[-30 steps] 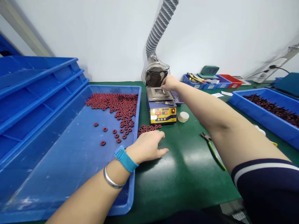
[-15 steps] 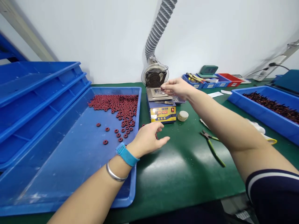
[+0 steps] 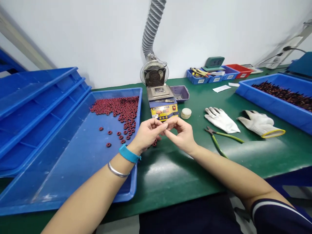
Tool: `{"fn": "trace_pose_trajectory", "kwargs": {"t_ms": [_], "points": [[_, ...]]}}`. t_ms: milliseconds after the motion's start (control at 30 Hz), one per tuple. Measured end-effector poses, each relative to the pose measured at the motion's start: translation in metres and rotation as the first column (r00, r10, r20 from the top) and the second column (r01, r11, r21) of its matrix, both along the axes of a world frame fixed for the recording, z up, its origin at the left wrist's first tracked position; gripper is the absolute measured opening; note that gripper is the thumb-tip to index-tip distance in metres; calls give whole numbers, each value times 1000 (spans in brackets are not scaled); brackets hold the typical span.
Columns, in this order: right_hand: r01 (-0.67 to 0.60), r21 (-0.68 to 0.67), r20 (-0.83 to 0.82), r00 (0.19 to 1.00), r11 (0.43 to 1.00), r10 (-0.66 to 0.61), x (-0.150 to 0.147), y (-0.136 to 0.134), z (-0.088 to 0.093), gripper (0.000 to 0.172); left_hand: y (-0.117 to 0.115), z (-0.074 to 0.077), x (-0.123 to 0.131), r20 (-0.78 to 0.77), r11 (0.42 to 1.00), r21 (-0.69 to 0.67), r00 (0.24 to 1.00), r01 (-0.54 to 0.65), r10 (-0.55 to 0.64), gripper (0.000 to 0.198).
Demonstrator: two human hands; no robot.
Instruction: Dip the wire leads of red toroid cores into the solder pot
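The green bench mat (image 3: 195, 169) carries a blue tray (image 3: 73, 156) on the left, red wound rings (image 3: 117, 107) heaped at its far end, and a blue bin (image 3: 268, 104) of dark coils (image 3: 285, 94) on the right. Between them stands a solder pot (image 3: 163, 104); the red digits on its yellow panel are too small to read. Two white gloves (image 3: 220, 118) and cutters (image 3: 219, 138) lie right of it. The left hand (image 3: 147, 133) and right hand (image 3: 182, 133) meet fingertip to fingertip, fingers curled; whether they pinch anything I cannot tell. A few loose rings (image 3: 154, 142) lie just beneath.
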State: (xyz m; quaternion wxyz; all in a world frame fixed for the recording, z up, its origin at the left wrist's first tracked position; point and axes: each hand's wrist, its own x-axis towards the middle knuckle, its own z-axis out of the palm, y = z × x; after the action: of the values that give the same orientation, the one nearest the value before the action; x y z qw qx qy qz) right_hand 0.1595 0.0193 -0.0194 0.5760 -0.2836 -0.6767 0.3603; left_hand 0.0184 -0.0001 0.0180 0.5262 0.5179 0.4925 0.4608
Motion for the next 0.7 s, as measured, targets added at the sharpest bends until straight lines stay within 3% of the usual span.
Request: {"fn": "trace_pose_trajectory", "kwargs": {"t_ms": [67, 133, 233, 300, 333, 400, 467, 633, 700], "points": [[17, 95, 37, 999, 995, -21, 3, 5, -5, 14, 3, 6, -9, -111, 998, 49, 993, 31, -25, 34], [56, 123, 89, 994, 991, -68, 10, 17, -16, 15, 7, 14, -31, -349, 990, 130, 937, 57, -8, 28], [162, 74, 293, 939, 984, -177, 20, 40, -38, 14, 14, 24, -89, -737, 982, 189, 661, 2, 141, 16], [203, 17, 478, 859, 979, -186, 21, 51, -51, 21, 16, 24, -135, -856, 979, 99, 486, -176, 174, 14], [213, -11, 562, 810, 977, -170, 20, 54, -56, 26, 15, 23, -156, -880, 956, 24, 447, -292, 159, 15], [226, -57, 676, 725, 973, -129, 15, 57, -60, 32, 9, 15, -189, -897, 911, -55, 422, -408, 135, 12], [247, -71, 723, 680, 967, -120, 8, 57, -60, 31, 1, 5, -208, -887, 877, -132, 450, -462, 103, 16], [310, -69, 725, 668, 948, -166, -7, 56, -56, 20, -14, -15, -217, -816, 849, -293, 577, -440, 17, 30], [326, -72, 717, 673, 943, -179, -9, 56, -56, 17, -12, -15, -219, -819, 851, -269, 573, -451, 44, 34]]}}
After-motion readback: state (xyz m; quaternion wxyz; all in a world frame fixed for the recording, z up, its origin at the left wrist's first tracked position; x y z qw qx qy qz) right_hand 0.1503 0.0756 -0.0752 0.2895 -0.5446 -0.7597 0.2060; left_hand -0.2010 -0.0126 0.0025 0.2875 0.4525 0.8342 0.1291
